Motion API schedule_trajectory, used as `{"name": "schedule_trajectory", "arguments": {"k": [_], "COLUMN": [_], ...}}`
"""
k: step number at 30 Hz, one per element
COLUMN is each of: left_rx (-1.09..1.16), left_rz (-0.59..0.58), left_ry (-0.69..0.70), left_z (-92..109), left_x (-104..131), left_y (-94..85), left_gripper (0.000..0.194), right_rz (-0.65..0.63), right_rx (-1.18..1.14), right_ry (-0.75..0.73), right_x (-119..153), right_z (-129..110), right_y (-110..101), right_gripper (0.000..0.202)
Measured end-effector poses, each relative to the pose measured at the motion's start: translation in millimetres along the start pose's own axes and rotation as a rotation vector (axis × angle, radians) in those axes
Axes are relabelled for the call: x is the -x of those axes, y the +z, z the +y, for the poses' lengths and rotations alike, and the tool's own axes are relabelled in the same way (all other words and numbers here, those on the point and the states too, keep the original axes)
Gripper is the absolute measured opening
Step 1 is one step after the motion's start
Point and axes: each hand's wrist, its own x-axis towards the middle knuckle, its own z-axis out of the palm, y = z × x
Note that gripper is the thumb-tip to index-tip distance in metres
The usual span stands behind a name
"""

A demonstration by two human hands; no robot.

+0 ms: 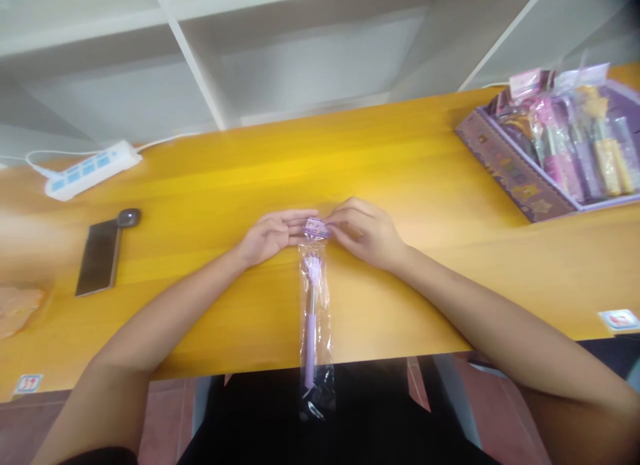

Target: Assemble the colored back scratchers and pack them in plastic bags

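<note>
**Pinching the header card up top, with the clear bag trailing below**

Holding mid-table, close in front of the body, and look at that: showing the purple back scratcher inside the clear bag, small hand-shaped head up by the card, handle toward the lap. Running past the near edge of the table, over the dark clothing, probably from sheer length. Hard to tell whether touching the wood or hanging just above it.

On to the grip! Closing thumb and fingertips of the right hand on the card's right edge, likely for fine control. Stretching out the left hand opposite, fingers long and slightly parted, tips meeting the card's left side, thumb away from it, seemingly as a light support. Taking the card rather than the scratcher, perhaps to leave the bag straight.

Swinging wide right, to the patterned display box, angled and open, carrying pink, purple and yellow packets side by side, presumably for easy reach. Over to the left: spotting a dark phone-like slab with a rounded black gadget at its corner, well apart from the hands, apparently out of the way. Farther back, finding a power strip near the pale shelving, maybe for keeping cords off the working area.
</note>
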Motion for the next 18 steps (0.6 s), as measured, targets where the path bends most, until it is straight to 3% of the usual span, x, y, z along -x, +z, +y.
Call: {"name": "schedule_trajectory", "arguments": {"k": [18], "left_rx": [-0.034], "left_rz": [0.012], "left_ry": [0.009], "left_z": [0.7], "left_x": [1.5], "left_y": [2.3], "left_gripper": [0.059], "right_rz": [-0.090], "right_rx": [-0.064], "right_ry": [0.041], "right_x": [3.0], "right_z": [1.8], "right_y": [1.5], "right_gripper": [0.030]}}
